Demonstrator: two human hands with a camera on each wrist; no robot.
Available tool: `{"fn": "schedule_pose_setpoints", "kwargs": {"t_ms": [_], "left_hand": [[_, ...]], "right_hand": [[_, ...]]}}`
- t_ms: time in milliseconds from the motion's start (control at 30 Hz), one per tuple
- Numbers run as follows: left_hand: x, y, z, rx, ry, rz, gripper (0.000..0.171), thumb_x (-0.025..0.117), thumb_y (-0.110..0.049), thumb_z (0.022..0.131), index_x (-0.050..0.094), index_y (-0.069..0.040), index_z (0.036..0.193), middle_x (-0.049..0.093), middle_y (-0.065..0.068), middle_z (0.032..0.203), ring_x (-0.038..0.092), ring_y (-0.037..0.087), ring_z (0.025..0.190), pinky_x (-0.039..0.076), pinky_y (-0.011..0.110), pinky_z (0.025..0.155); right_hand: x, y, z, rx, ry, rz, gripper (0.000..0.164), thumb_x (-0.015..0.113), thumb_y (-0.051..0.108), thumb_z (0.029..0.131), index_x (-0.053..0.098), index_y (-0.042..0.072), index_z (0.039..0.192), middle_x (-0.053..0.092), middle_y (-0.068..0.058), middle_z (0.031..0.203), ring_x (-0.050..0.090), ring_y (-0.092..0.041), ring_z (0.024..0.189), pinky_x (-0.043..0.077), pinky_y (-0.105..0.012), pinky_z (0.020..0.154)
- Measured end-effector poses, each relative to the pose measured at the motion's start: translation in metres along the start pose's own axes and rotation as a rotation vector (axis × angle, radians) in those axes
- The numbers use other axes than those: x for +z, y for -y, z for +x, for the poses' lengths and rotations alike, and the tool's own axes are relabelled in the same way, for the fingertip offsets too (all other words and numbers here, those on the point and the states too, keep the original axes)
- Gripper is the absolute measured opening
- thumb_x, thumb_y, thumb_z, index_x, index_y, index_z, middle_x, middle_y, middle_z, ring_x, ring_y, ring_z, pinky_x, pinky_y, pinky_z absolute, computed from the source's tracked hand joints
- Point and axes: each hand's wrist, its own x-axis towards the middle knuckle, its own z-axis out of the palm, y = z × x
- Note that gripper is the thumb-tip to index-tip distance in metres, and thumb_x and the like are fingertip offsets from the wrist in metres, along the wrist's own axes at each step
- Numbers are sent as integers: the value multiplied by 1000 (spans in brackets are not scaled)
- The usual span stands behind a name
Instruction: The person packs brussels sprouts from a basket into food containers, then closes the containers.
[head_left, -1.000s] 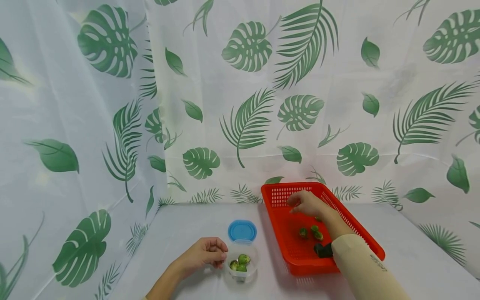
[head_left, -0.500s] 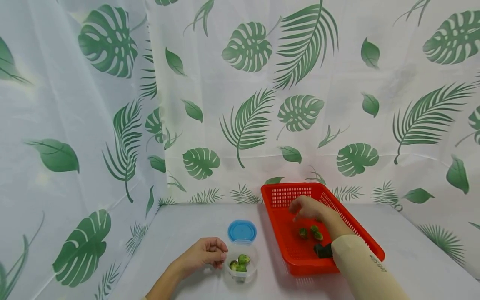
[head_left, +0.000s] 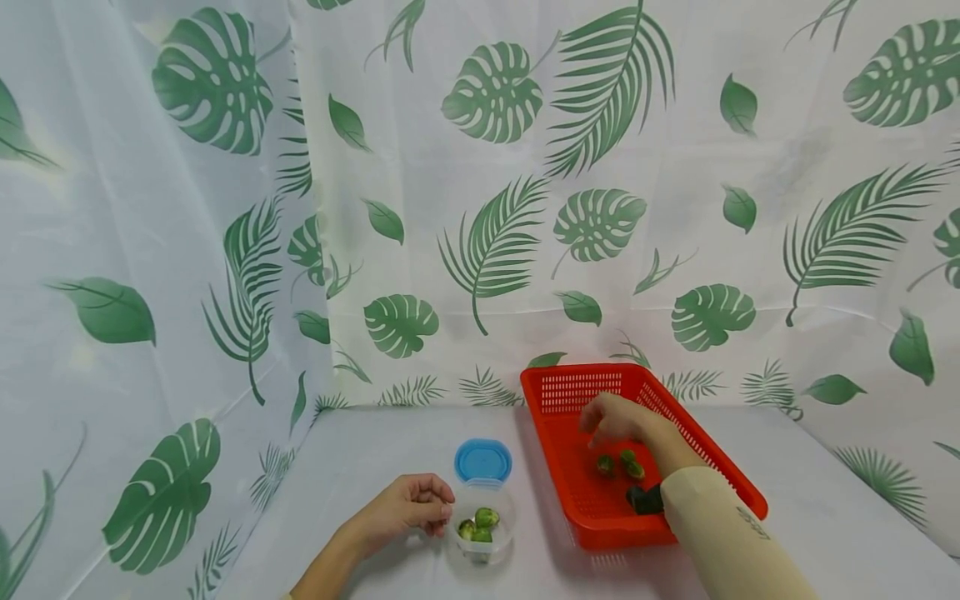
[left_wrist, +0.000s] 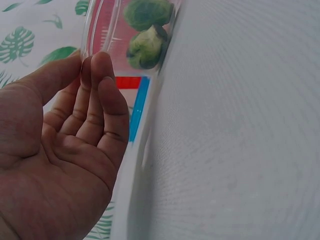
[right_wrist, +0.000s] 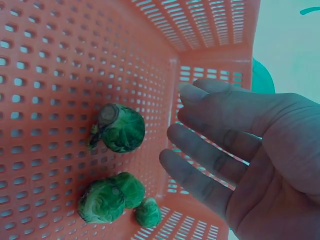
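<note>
My left hand (head_left: 420,507) pinches the rim of a small clear plastic container (head_left: 504,546) between thumb and fingertips. Inside it lie three Brussels sprouts (head_left: 486,518); two of these sprouts (left_wrist: 147,47) show through the wall in the left wrist view. Over on the right, my right hand (head_left: 618,417) hovers inside a red plastic basket (head_left: 573,533), fingers extended and holding nothing. Below it on the basket floor sit several Brussels sprouts (head_left: 628,458). In the right wrist view, one sprout (right_wrist: 124,129) lies apart, to the left of my fingertips (right_wrist: 172,157), and others cluster lower down.
A blue lid (head_left: 483,461) lies flat on the white table (head_left: 375,446) just behind the clear container. The basket's tall slotted sides surround my right hand. A leaf-patterned curtain (head_left: 495,250) hangs behind the table and along its left side.
My right hand has dipped slightly lower into the basket, its fingers now pointing further down toward the sprouts. The left hand and the clear container have stayed put.
</note>
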Motion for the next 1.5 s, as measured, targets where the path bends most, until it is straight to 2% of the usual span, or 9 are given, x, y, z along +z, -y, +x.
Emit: {"fn": "schedule_pose_setpoints", "kwargs": {"t_ms": [233,500,733,1233,1500], "left_hand": [[0,-1,0,2,1,-2,32,72,-14,97,62,9,118,72,0,84,68,13,75,56,28,71],[0,-2,0,3,0,2,31,71,-14,98,62,8,117,72,0,84,68,13,75,56,28,71],[0,-1,0,0,3,2,32,71,-14,98,61,9,118,72,0,84,68,13,76,56,28,71],[1,-3,-1,-6,2,0,30,71,-14,98,62,7,117,72,0,84,69,13,75,57,27,71],[0,-1,0,-4,3,-6,29,71,-14,98,63,7,116,72,0,84,69,13,76,57,28,71]], "right_hand": [[1,-3,-1,71,49,9,42,89,9,78,75,12,117,73,-8,111,68,-25,93,60,-55,90],[2,-5,1,68,83,6,39,87,4,79,75,10,116,74,-9,108,69,-25,90,59,-55,91],[3,-5,-1,64,107,-41,30,84,0,81,76,10,109,73,-7,100,68,-26,88,62,-49,88],[4,-6,-2,75,165,-95,20,85,3,82,78,10,99,74,-6,92,70,-25,84,61,-49,89],[5,-4,-2,94,203,-45,18,83,1,83,77,6,98,75,-8,92,73,-26,83,62,-46,87]]}}
